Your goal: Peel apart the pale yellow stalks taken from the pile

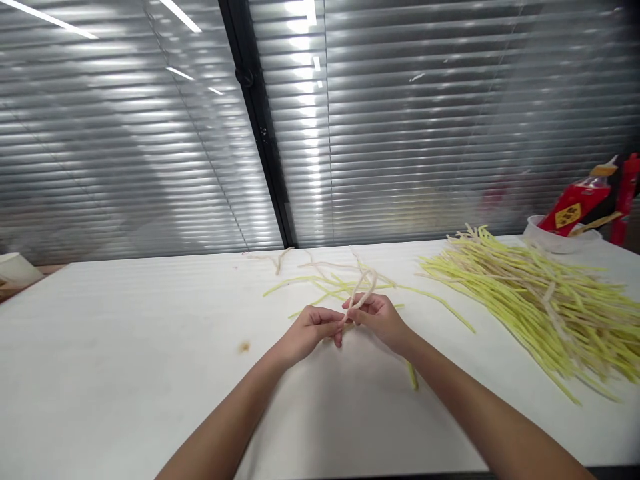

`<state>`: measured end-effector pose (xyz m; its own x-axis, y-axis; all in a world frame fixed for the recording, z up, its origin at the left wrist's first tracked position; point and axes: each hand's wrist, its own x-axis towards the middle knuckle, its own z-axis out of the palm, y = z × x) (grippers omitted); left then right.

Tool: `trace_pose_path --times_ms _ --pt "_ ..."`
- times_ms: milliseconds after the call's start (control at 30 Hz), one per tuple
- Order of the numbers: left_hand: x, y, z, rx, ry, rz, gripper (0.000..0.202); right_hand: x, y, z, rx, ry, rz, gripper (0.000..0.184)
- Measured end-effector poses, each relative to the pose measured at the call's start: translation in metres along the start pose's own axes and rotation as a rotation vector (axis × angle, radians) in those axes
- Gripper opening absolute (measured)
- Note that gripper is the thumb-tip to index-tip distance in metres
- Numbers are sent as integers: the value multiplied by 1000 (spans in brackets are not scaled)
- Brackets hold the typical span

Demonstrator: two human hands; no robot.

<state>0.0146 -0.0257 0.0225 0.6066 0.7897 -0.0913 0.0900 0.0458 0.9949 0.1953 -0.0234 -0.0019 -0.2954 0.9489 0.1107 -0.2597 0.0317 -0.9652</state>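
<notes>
Centre of frame: my left hand (320, 327) and right hand (376, 317) met above the table (125, 373), thumbs and fingertips drawn narrow on one pale strand (368, 295). The strand rose from between both pinches in a small upright loop; its lower end was largely hidden behind my fingers, so I could not tell where it finished. Because the loop stood unsupported yet curved smoothly, I judged the strand very light, soft and pliable, with slight spring. Its surface looked matt and perhaps fuzzy, so slipping seemed unlikely; a hard tug might have thinned or kinked it. The sound hold, in my judgement, was a fingertip pinch close to the loop's base, leaving the bend free. Just beyond my hands lay loose strands (445, 303), yellow and pale. Right of frame: a heap (520, 307) of similar strands, with a tub (555, 241) behind it.
</notes>
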Motion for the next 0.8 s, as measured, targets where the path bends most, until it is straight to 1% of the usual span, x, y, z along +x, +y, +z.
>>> trace_pose_path --times_ms 133,333,533,700,800 --pt "1 0 1 -1 28 -6 22 0 1 2 3 90 -14 16" --pt "0 0 1 9 36 -13 21 -2 -3 6 -7 108 -29 20" --pt "0 1 1 -31 87 -57 25 1 0 1 10 233 -46 22" --pt "1 1 2 -22 70 -53 23 3 6 -2 61 249 -30 21" --pt "1 -1 1 -26 75 -47 25 3 6 -1 91 263 -49 19"
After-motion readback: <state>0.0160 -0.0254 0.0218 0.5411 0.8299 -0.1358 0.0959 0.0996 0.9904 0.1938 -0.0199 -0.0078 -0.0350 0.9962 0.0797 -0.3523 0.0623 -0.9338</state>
